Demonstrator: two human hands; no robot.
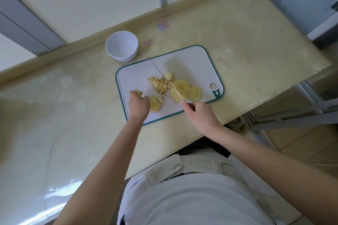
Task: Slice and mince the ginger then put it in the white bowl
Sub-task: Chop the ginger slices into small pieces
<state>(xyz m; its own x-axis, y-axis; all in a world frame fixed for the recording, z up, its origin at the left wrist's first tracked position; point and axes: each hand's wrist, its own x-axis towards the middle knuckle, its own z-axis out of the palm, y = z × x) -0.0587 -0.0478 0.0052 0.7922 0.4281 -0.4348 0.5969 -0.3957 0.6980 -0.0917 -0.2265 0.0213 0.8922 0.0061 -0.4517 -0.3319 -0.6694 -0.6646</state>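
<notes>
White bowl [121, 45]: head view (the only one); upright on the table [73, 97], just beyond the far left corner of the cutting board [193, 60], nothing visible inside.
Right hand [199, 113]: clenched round the handle of the knife [161, 75].
Knife axis: runs diagonally from the right hand away toward the bowl's side, parting mince from slices.
Ginger slices [186, 90]: fanned flat on the board, right of the blade.
Minced ginger [159, 85]: loose pile mid-board, left of the blade.
Left hand [139, 105]: fingers curled round ginger shreds [138, 92] (a small clump, as far as shows).
Ginger chunk [155, 104]: at the board's near edge, touching the left hand.
Deciding relation: the whole slices lie on the knife hand's side. The bowl lies far-left, nearer the left hand, so that hand likely ferries the mince.
</notes>
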